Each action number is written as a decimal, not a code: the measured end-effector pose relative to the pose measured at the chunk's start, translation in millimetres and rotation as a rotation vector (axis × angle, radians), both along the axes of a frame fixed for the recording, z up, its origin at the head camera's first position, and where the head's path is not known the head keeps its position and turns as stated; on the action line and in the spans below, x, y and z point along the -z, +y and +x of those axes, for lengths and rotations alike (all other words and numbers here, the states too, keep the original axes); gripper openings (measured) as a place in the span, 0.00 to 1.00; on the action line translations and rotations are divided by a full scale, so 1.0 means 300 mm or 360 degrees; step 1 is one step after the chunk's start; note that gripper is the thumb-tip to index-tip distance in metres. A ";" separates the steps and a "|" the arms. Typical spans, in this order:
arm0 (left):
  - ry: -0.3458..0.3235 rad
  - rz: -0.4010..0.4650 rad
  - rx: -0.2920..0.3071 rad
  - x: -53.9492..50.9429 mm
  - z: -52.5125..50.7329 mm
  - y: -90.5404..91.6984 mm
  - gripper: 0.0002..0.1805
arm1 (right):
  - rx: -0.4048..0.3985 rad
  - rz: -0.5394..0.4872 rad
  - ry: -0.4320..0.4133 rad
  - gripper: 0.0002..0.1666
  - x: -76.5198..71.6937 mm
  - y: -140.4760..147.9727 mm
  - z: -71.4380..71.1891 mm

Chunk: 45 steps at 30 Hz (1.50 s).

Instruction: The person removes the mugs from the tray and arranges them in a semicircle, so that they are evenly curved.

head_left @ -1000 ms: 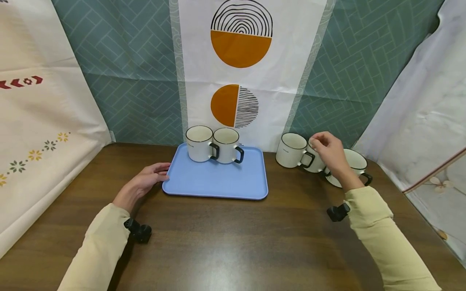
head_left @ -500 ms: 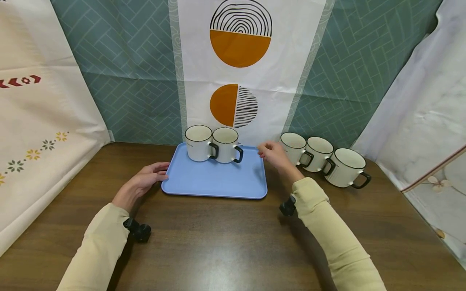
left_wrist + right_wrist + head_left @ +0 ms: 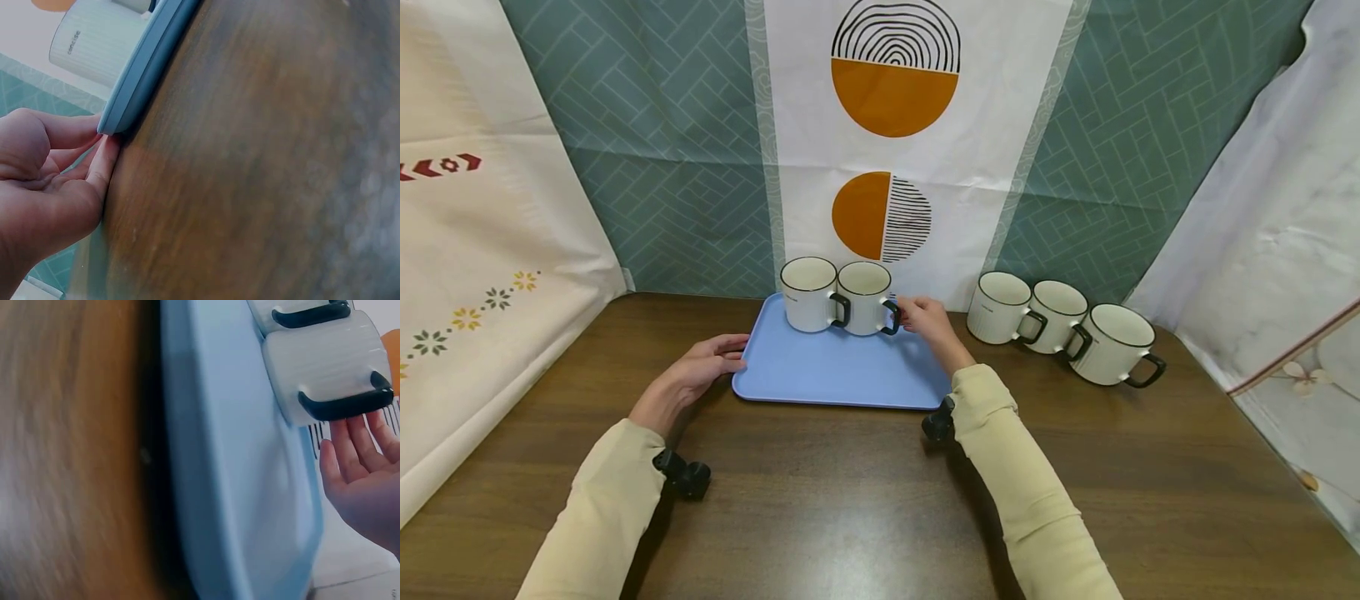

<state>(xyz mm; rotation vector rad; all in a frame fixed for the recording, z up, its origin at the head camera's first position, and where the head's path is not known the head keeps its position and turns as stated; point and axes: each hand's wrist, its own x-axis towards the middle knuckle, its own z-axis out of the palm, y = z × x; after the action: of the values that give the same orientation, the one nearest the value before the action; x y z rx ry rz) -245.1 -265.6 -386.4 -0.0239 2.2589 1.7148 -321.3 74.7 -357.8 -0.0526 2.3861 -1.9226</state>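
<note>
Between the pinching thumb and fingertips of the left hand [image 3: 703,364] sits the raised rim of a smooth, round-cornered blue tray [image 3: 820,367], on a wood-grained table [image 3: 820,500]. At the loosely spread, slightly bent fingers of the right hand [image 3: 925,321] curves the black handle [image 3: 893,319] of a ribbed white mug [image 3: 861,304], upright on that tray; whether they touch is hidden. Beyond it stands a matching mug [image 3: 808,306], and farther, right of those fingers, three more round mugs [image 3: 1051,327].
</note>
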 end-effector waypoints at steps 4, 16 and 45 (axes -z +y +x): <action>-0.0003 0.0014 0.0021 -0.001 0.001 0.001 0.35 | 0.0003 -0.0019 -0.0009 0.22 0.023 -0.022 -0.001; 0.0019 0.0025 0.0029 0.001 0.001 0.001 0.35 | 0.0037 0.0089 0.0070 0.23 0.004 -0.104 0.020; 0.0037 0.0034 0.0054 0.006 -0.004 -0.011 0.35 | 0.0217 -0.0343 0.0120 0.18 0.028 0.020 0.036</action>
<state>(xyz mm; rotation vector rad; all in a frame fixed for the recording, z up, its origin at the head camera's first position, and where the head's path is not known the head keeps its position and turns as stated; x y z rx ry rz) -246.4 -268.9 -388.3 0.0393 2.2438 1.7305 -310.6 80.6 -366.4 0.0264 2.2711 -2.2726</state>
